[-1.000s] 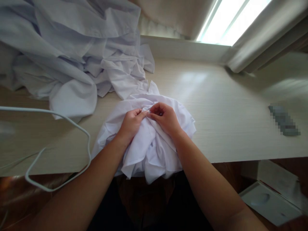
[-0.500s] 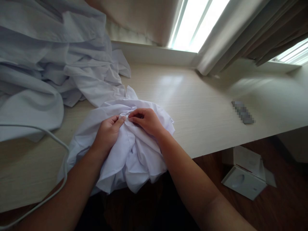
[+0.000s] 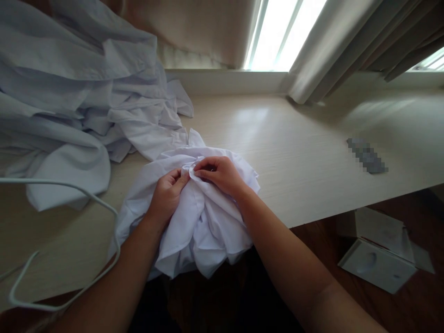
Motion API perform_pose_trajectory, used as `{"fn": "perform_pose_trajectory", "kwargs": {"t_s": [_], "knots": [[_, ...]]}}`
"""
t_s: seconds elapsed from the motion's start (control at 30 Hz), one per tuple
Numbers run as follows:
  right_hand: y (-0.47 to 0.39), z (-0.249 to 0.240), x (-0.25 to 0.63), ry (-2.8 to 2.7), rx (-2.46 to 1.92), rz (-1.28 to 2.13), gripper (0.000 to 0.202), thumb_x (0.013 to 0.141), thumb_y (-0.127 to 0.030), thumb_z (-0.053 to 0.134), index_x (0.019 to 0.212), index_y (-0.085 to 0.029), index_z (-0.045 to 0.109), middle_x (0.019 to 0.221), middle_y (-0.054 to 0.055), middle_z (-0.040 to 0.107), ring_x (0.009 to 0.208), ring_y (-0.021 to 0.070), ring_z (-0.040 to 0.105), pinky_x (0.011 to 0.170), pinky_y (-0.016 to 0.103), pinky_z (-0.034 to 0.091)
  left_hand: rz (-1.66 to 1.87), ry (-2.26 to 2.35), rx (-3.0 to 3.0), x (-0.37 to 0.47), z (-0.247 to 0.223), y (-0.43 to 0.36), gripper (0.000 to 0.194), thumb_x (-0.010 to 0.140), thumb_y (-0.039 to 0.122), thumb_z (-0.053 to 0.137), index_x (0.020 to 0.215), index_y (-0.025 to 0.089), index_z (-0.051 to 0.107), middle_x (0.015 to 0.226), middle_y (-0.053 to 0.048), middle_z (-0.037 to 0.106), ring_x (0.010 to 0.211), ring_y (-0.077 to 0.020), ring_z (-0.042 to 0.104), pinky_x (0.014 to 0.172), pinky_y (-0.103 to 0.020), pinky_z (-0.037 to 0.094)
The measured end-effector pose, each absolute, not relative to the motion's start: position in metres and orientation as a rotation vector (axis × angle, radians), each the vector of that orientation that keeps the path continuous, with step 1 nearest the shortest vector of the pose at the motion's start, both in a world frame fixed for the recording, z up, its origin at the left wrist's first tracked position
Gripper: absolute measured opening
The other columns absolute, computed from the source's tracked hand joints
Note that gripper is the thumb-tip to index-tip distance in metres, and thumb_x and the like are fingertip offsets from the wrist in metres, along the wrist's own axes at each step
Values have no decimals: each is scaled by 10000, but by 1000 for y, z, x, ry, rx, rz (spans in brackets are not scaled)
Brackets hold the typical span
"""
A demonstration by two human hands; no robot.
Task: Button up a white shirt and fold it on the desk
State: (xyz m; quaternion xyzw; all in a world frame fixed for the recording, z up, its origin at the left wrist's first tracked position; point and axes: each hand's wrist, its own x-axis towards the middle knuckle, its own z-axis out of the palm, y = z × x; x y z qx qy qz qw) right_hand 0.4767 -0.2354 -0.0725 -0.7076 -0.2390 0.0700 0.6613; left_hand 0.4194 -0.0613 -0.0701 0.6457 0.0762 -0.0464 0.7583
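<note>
A bunched white cloth garment (image 3: 215, 231) lies at the front edge of the table, part of it hanging over. My left hand (image 3: 169, 192) pinches a gathered fold of it between thumb and fingers. Close beside, my right hand (image 3: 220, 173) grips the same fold with thumb and fingertips. The fingertips of both hands almost meet at the fold, and whatever small detail sits between them is too small to make out. The garment's far end touches a large heap of white cloth (image 3: 86, 92) at the back left.
A pale cable (image 3: 116, 222) loops over the left side near my left forearm. The table (image 3: 284, 152) stretches right to a blurred-out grey object (image 3: 367, 155). Curtains (image 3: 322, 51) hang at the back by a bright window (image 3: 280, 37). An open white box (image 3: 378, 263) sits on the floor.
The view has shifted a little, so most things appear farther right. Both hands keep hold of the garment; the gathered fold between the fingertips stands up slightly more.
</note>
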Motion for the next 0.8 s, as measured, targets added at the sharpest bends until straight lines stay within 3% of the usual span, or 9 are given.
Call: {"fn": "perform_pose_trajectory", "kwargs": {"t_s": [0.8], "knots": [[-229,-74,474,-603,-1676,96,106,817,-239,700,877,-169,752,858,12,738,774,141,636,731,258,478,-129,140,1410,422,-76,-59,499,768,531,755,1085,149,717,998,-71,737,916,-209,651,846,-304,487]]}}
